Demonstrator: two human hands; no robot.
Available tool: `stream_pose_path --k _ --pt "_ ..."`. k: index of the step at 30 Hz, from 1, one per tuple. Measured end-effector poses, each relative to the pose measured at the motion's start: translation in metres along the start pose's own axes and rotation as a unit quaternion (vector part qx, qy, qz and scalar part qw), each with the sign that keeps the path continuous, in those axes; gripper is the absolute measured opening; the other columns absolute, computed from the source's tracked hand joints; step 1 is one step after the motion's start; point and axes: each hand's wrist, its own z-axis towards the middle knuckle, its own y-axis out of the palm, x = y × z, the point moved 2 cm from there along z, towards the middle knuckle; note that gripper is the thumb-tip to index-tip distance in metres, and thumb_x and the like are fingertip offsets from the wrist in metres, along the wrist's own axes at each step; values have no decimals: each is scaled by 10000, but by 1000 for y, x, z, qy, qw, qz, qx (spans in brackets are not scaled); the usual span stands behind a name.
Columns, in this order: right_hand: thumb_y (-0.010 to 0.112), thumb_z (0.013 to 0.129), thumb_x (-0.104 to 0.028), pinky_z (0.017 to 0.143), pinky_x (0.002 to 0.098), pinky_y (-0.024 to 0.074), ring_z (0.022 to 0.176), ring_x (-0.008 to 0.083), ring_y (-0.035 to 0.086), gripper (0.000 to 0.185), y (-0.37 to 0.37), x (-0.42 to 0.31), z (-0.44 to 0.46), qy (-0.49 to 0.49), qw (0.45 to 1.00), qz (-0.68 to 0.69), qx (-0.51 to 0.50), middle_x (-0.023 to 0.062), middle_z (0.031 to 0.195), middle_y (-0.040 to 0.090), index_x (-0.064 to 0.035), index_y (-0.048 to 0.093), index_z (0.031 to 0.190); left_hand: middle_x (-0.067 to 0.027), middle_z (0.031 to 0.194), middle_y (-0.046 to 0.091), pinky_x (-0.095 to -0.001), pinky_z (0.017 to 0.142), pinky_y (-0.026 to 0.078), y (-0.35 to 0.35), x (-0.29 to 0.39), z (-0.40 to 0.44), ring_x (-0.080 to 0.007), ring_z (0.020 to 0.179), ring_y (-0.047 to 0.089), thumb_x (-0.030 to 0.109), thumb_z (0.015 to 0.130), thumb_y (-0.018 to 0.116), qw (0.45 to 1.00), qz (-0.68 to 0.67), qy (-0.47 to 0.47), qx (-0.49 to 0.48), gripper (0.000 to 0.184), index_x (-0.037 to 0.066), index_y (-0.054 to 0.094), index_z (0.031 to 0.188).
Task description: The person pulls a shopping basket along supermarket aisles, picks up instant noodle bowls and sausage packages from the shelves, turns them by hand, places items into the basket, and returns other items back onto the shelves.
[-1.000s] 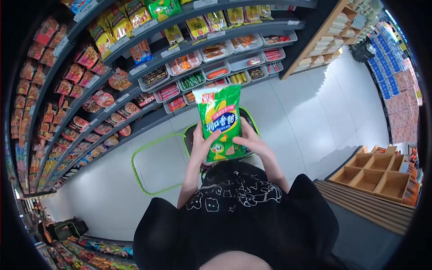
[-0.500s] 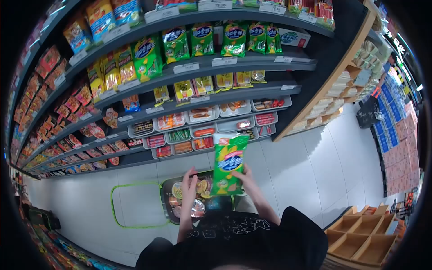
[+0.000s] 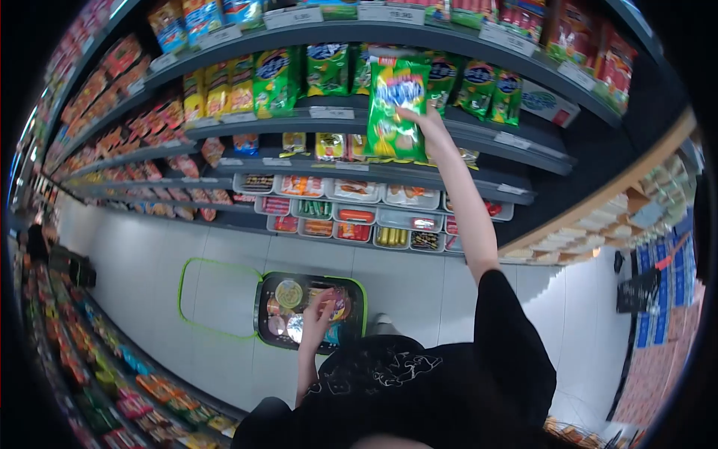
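My right hand (image 3: 429,133) is stretched out to the shelf and grips a green snack bag (image 3: 393,93) by its lower right side, thumb on the front. The bag stays upright, with blue and white lettering and yellow pictures on it. Behind it, similar green bags (image 3: 327,69) stand in a row on the shelf, partly covered by the held one. My left hand (image 3: 318,318) hovers over a black shopping basket (image 3: 363,295) with a green rim, its fingers slightly bent and holding nothing visible. Round tubs and other packs (image 3: 289,293) lie in the basket.
The basket's green handle (image 3: 182,295) is folded out on the tiled floor (image 3: 217,247). Below the bags, white trays (image 3: 407,196) hold sausages. A wooden rack (image 3: 568,232) stands at the right, and a shelf of colourful packs (image 3: 112,359) runs along the lower left.
My right hand has carried the green bag from above the basket up and forward to the shelf. My left hand has stayed over the basket. The view has shifted closer to the shelves.
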Motion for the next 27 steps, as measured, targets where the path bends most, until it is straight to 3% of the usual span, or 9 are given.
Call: stream_pose_path --k 6,7,8,10,17,22,23,26,27 --pt "665 668 -156 539 407 527 810 228 553 390 67 16 166 64 985 120 -102 87 934 529 -46 488 997 -87 902 560 -225 603 438 -28 -11 -28 -126 773 536 94 809 456 989 16 -18 148 297 7 451 1093" --pt "699 632 -153 660 378 508 839 224 542 432 79 16 179 34 982 143 -116 79 956 530 -65 499 1005 -91 905 561 -225 598 442 -31 -15 -35 -131 774 541 94 810 454 985 7 -28 171 294 7 451 1090" --pt "699 632 -153 660 378 508 839 224 542 432 91 21 185 38 981 145 -120 79 956 530 -65 499 1005 -96 909 561 -225 592 446 -34 -18 -42 -136 775 546 94 811 452 981 -1 -38 192 291 7 452 1088" --pt "742 553 -96 781 296 433 890 192 531 520 103 22 196 -169 984 15 47 79 961 558 -34 503 1010 -99 915 559 -227 593 446 -37 -31 -51 -143 770 554 100 812 454 976 2 -30 216 299 11 447 1097" --pt "722 586 -232 744 290 416 858 237 544 532 104 50 201 -263 930 -258 13 154 943 555 18 455 972 -100 912 562 -231 583 442 -39 -46 -47 -157 763 553 100 807 460 971 -7 -55 231 307 10 443 1099" --pt "650 665 -155 757 320 386 856 285 508 481 123 63 184 -315 943 -94 53 190 936 515 47 371 1001 -88 886 567 -235 618 425 -31 -20 -17 -135 761 531 77 804 460 984 62 -24 166 291 -5 450 1082" --pt "633 678 -143 760 327 381 852 300 506 473 128 64 183 -273 959 -45 57 208 913 511 51 338 993 -85 884 568 -234 615 425 -31 -23 -12 -131 761 530 76 803 461 985 52 -13 166 292 -1 450 1085" --pt "658 641 -112 761 379 360 909 326 447 495 138 71 178 -309 892 -282 171 225 918 447 60 321 961 -82 883 569 -231 610 424 -22 -13 -4 -125 763 529 79 803 464 985 33 -18 166 296 8 450 1091" --pt "670 632 -236 728 400 363 903 314 428 524 140 75 178 -305 854 -361 219 197 913 430 68 369 934 -82 883 569 -230 608 423 -19 -9 -2 -124 766 529 82 803 465 985 28 -32 164 299 13 449 1094"
